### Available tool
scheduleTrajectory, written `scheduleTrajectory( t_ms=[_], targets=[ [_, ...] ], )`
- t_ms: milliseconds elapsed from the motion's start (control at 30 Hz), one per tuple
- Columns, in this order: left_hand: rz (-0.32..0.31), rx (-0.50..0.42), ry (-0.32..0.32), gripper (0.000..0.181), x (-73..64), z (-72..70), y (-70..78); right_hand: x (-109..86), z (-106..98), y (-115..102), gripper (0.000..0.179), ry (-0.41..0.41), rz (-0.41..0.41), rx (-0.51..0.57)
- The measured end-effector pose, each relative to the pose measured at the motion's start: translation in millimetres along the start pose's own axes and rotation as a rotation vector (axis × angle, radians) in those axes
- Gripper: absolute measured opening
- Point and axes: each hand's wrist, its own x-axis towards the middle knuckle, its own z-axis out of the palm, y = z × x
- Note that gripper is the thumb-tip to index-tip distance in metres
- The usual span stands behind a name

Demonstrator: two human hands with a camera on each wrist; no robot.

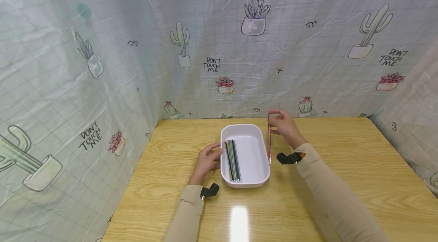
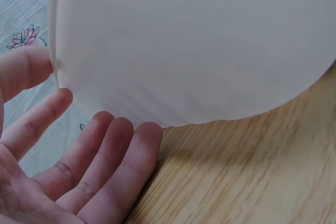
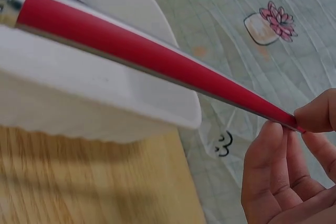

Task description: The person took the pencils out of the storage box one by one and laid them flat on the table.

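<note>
A white plastic tray sits on the wooden table. On its left side, my left hand holds the wall, thumb at the rim and the other fingertips against the outside, as the left wrist view shows close up. Several pencils, dark, yellow and teal, lie lengthwise along the left half of the tray. Just right of the tray, my right hand pinches a red pencil near its far end between thumb and fingers. The pencil's metal-banded end points back toward me, beside the tray's right rim.
The wood-grain table extends to both sides of the tray. Behind it and at the sides hangs a cloth printed with cacti and lettering. A black wrist camera sits on the right cuff, another on the left.
</note>
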Motion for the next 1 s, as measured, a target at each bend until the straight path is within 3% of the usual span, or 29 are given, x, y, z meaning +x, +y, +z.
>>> scheduleTrajectory(
  t_ms=[333, 1000],
  targets=[
    [0.004, 0.014, 0.005, 0.042, -0.3, 0.3, 1.2, -0.9, -17, 18, 0.046, 0.014, 0.040, 0.010],
    [-0.002, 0.001, 0.002, 0.045, 0.9, -0.4, -2.1, 11.5, -26, 65, 0.046, 0.059, 0.129, -0.145]
  ],
)
